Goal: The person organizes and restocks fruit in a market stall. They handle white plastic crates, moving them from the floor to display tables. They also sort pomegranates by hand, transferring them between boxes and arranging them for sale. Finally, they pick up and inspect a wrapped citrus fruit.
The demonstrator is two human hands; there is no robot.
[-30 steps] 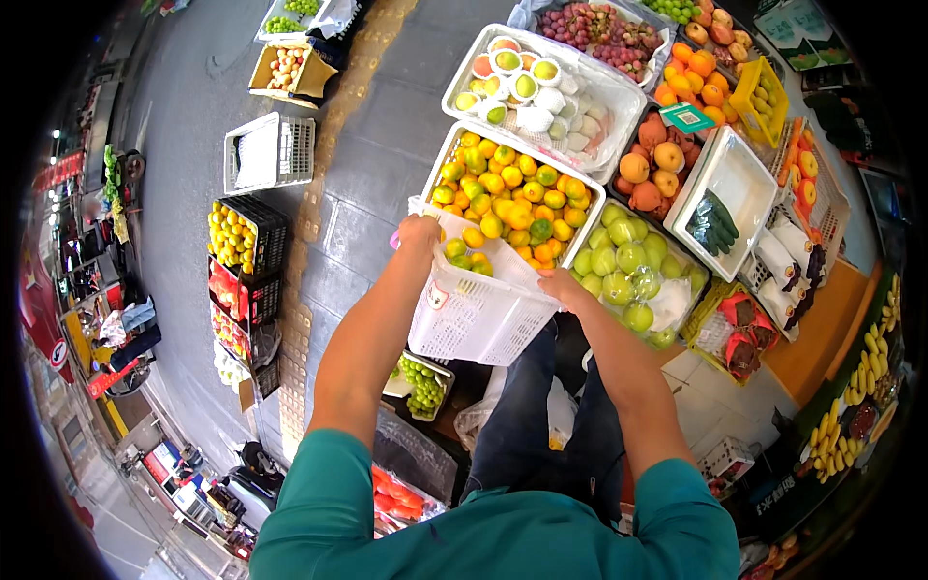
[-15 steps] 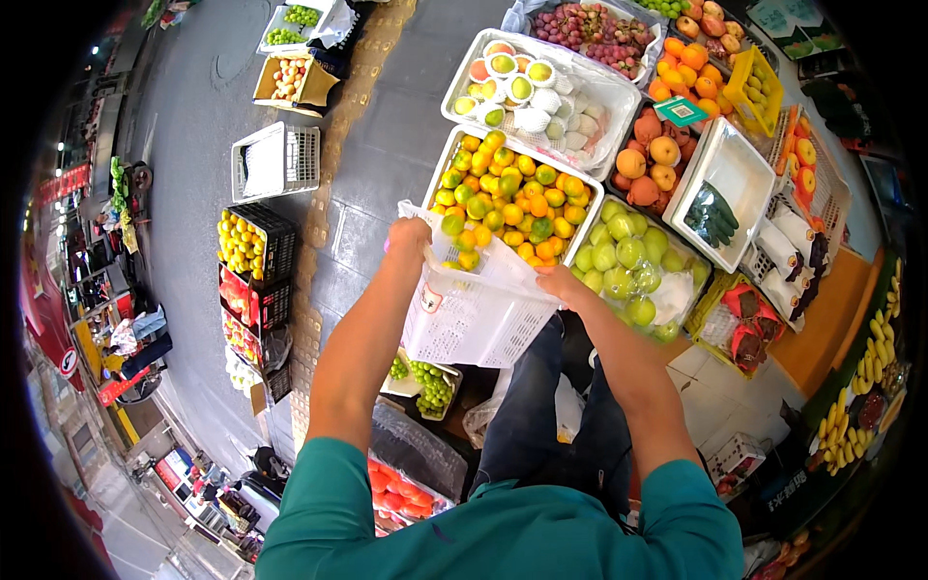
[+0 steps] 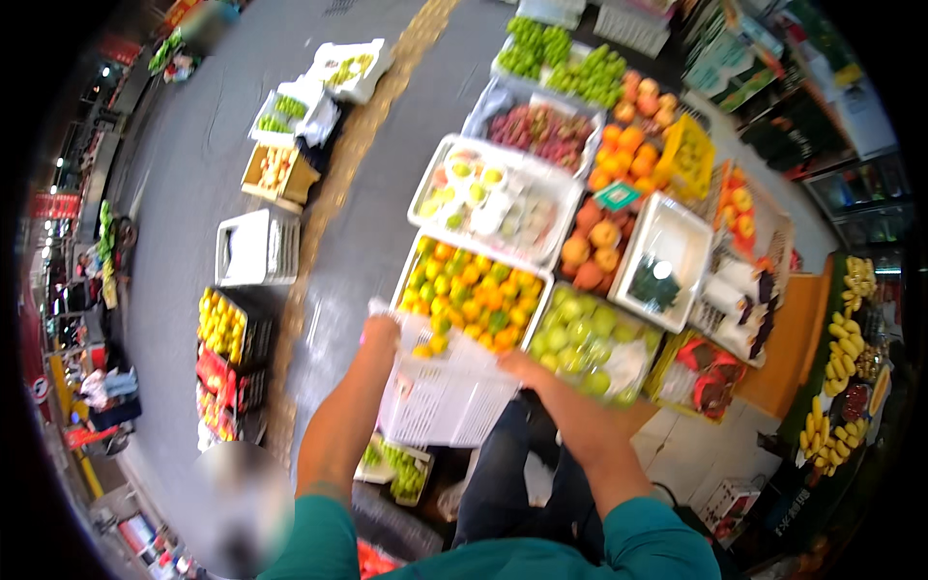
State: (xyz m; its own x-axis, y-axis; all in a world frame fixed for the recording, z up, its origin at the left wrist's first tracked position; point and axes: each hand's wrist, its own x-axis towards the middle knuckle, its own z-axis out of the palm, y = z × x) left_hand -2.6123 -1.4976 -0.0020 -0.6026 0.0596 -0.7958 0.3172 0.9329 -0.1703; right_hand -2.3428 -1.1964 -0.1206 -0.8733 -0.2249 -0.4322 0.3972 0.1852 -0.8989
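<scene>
A white perforated plastic basket [image 3: 440,411] is tilted before me, its upper edge against a crate of orange and green citrus fruit [image 3: 474,290]. My left hand [image 3: 381,331] is closed on the basket's left rim. On the right rim my right hand [image 3: 519,365] is closed too, beside a crate of green, apple-like fruit [image 3: 580,338]. A few citrus fruits lie at the basket's upper end, where it meets the crate. Motion blur softens both hands, and the basket's inside shows only partly.
Beyond the citrus stands a white crate of net-wrapped fruit [image 3: 493,198], then red grapes [image 3: 541,133]. To the right are peach-like fruits [image 3: 592,246] and a white foam box [image 3: 667,261]. Green grapes [image 3: 401,474] sit below the basket. Stacked crates of yellow fruit [image 3: 222,326] stand left.
My view has tilted up, so the stall and basket sit lower and slightly further left in the picture. Both hands keep hold of the basket's rims.
</scene>
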